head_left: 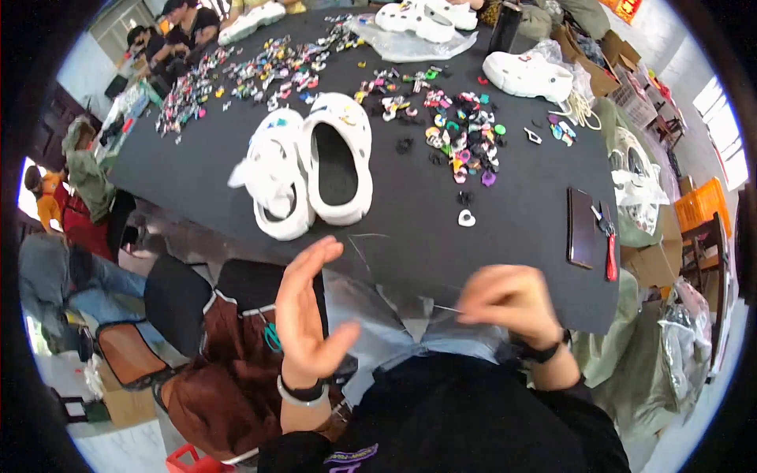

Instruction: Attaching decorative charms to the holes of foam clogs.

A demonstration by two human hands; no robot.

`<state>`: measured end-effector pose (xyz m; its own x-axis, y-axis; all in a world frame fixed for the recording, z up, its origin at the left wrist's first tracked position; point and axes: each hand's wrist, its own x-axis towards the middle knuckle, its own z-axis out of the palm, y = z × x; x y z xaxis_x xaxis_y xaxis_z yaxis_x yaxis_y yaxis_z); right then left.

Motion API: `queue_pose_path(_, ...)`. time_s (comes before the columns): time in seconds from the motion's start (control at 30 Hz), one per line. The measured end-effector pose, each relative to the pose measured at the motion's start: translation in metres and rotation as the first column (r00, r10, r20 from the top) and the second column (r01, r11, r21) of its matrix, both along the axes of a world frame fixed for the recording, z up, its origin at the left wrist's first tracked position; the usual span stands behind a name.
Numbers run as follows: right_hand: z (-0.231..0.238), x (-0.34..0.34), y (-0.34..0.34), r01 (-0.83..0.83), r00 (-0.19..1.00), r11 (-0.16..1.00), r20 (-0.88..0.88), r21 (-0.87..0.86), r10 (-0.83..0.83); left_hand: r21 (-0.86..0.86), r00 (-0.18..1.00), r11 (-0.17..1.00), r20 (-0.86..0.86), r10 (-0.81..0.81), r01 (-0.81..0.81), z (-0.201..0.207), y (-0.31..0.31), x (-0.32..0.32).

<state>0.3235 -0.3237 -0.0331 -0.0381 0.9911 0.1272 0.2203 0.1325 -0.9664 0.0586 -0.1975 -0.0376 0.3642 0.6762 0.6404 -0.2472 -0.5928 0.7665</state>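
Note:
My left hand (pixel 306 307) is open in front of the table's near edge, its fingers stretched upward and the thumb apart. Across from it, my right hand (pixel 512 303) is closed in a pinch on the edge of a clear plastic bag (pixel 386 296), slightly blurred. The bag is thin and see-through, so its full outline is hard to make out. Just beyond my left hand stands a pair of white clogs. The left clog (pixel 296 226) has crumpled white wrapping (pixel 272 177) inside it; the right clog (pixel 361 189) is unstuffed, with small charms on its toe.
Loose colourful shoe charms (pixel 465 138) lie scattered over the black table (pixel 213 173). A phone (pixel 581 229) and red-handled snips (pixel 610 252) rest at the right edge. Another white clog (pixel 528 75) sits farther back. A chair with brown cloth (pixel 225 394) stands left; people sit across the table.

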Motion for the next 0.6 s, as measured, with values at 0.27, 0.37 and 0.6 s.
queue_pose_path(0.27, -0.034, -0.141, 0.073, -0.450, 0.797, 0.891, -0.478, -0.063, 0.369, -0.340, 0.914, 0.932, -0.405, -0.028, -0.122, -0.024, -0.060, -0.072)
queue_pose_path(0.37, -0.051, -0.180, 0.079, -0.528, 0.809, 0.850, -0.300, 0.005, 0.505, -0.806, 0.986, 0.591, -0.122, -0.111, -0.033, -0.048, -0.095, -0.103)
queue_pose_path(0.6, -0.080, -0.244, 0.057, -0.794, 0.606, 0.606, -0.116, -0.038, 0.787, -0.952, 0.991, 0.281, -0.105, 0.086, -0.125, -0.088, -0.186, -0.163)
